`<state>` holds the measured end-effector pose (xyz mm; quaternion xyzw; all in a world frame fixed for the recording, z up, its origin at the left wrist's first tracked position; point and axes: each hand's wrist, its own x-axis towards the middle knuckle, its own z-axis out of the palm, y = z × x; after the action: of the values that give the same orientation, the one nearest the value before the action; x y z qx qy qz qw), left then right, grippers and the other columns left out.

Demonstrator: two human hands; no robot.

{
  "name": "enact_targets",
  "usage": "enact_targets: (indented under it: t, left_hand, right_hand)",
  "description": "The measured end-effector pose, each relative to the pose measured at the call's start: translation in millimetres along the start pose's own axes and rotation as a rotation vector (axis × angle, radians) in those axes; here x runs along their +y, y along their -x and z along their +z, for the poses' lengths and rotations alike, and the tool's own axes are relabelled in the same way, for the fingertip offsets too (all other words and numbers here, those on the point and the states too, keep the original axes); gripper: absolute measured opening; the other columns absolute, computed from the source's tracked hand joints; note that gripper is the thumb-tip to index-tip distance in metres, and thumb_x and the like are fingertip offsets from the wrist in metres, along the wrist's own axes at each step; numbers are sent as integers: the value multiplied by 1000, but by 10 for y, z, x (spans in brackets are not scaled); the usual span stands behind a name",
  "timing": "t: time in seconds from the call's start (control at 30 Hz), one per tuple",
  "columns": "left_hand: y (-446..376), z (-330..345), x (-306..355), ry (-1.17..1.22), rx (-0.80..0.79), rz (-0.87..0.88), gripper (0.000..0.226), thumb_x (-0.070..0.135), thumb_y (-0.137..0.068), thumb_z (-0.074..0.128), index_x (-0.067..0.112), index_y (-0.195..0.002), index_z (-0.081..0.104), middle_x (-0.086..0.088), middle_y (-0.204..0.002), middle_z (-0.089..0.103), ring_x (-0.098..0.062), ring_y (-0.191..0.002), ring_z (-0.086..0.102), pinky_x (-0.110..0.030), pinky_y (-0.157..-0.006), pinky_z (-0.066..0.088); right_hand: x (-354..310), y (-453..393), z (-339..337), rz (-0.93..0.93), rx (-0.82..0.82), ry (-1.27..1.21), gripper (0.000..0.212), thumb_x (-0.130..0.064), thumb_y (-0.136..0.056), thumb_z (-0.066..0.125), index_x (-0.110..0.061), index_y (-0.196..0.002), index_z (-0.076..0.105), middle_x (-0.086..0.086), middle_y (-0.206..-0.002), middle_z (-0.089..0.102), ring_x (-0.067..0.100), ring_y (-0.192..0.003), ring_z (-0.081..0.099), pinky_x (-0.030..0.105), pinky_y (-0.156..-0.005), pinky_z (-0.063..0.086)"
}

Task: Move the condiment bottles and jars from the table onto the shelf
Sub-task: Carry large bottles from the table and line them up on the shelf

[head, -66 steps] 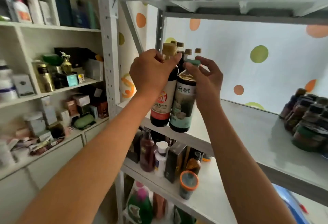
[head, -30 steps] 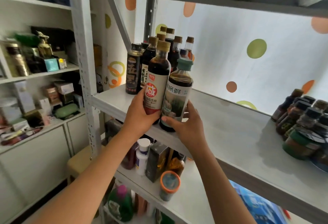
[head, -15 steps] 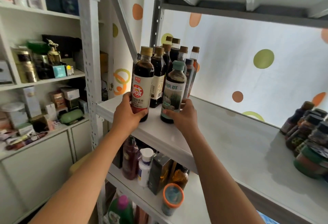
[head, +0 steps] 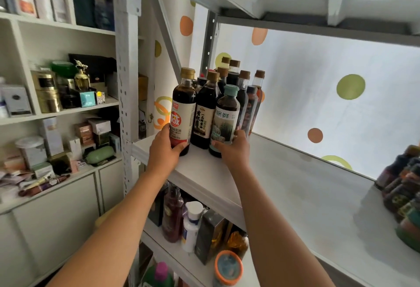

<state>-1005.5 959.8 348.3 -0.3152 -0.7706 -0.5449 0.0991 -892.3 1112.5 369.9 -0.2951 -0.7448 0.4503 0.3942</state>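
Both bottles now stand with their bases on the white metal shelf [head: 284,186], near its front edge at the middle of the frame; a second ago they were still held up off the board, and before that they hung by their necks in the air. So this pair looks delivered, and what seems left is only to let go and fetch more from the tabletop, which is out of view.

The left hand [head: 164,150] still wraps the lower body of the dark soy-sauce bottle with the gold cap and red-and-cream label [head: 183,113], its fingers curled round the base with the thumb across the front. The right hand [head: 234,150] likewise keeps its fingers and thumb curled about the foot of the brown bottle with the teal cap and pale green label [head: 225,120]. Neither grip has opened.

Counting: two bottles in hand, one per hand. Between and just behind them stands a dark bottle with a brown cap and black label [head: 205,118], touching or nearly touching both. Behind it a tight group of brown-capped dark bottles [head: 238,82] fills the shelf's back corner; about six caps show, though the rear ones overlap too much to be sure. At the far right edge of the frame a second cluster of small dark jars and bottles [head: 402,186] sits on the same shelf, too blurred to count.
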Motion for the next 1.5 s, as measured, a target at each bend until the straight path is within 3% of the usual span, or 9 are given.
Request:
enact_targets:
  t: [0.23,0.37,0.53,0.73,1.0,1.13,1.27,1.4,1.5]
  left_hand:
    - [-23,64,-5,-65,31,-22,69,23,-90,66,13,-147,30,-11,-139,53,-30,-126,51,-42,-103,41]
    - [-41,97,-5,-134,-1,-36,73,27,-95,59,12,-153,17,-13,-144,47,-32,-128,48,-44,-103,40]
    - [-48,131,-28,-195,-16,-53,75,32,-98,52,12,-154,8,-13,-149,39,-32,-130,46,-47,-101,41]
    - [-42,151,-41,-208,-15,-48,76,34,-98,51,10,-154,6,-10,-155,32,-30,-135,41,-46,-104,39]
    - [49,120,-87,-203,36,42,84,30,-96,57,9,-154,0,-13,-157,25,-30,-140,33,-45,-106,38]
    - [420,173,-178,-204,15,173,70,37,-102,36,8,-154,0,-15,-160,15,-28,-146,19,-40,-119,17]
    - [938,230,-178,-387,-133,279,57,44,-105,11,14,-154,13,-4,-162,13,-17,-149,-3,-39,-121,-4]
    - [1279,101,-133,-485,-288,329,57,43,-102,6,16,-152,0,-2,-163,-1,-12,-147,-13,-38,-122,-1]
    - [1618,-125,-165,-571,-320,366,53,40,-103,7,19,-150,-7,2,-161,-7,-5,-142,-25,-27,-116,-16]
  right_hand:
    - [25,-53,90,-6,54,-5,51,-16,-73,85,-20,-111,51,-8,-101,62,9,-87,61,0,-48,40]
    - [68,-55,136,-3,99,-3,53,-20,-72,85,-19,-115,55,-3,-106,67,14,-93,66,7,-59,44]
    - [123,-84,164,-27,105,99,57,-28,-73,84,-19,-120,52,3,-117,65,22,-104,64,41,-86,57]
    - [111,-96,122,-4,81,181,59,-37,-75,82,-16,-121,51,4,-119,65,23,-106,63,43,-87,56]
    - [42,129,-13,27,-70,386,60,-17,-83,68,-14,-138,45,6,-134,54,25,-118,54,41,-99,49]
    - [28,515,-106,1,-172,608,51,-21,-94,55,-16,-143,44,5,-143,48,24,-128,47,31,-104,37]
    - [-8,970,-208,-129,-180,857,36,-32,-102,38,-16,-132,52,4,-134,57,21,-120,54,35,-99,42]
    - [93,1485,-241,-352,-95,1100,47,-30,-104,32,-13,-148,37,7,-155,40,23,-145,33,41,-117,24]
    - [214,1818,-316,-469,-164,1136,56,-26,-103,31,-13,-156,19,9,-164,16,22,-152,6,41,-122,-1]
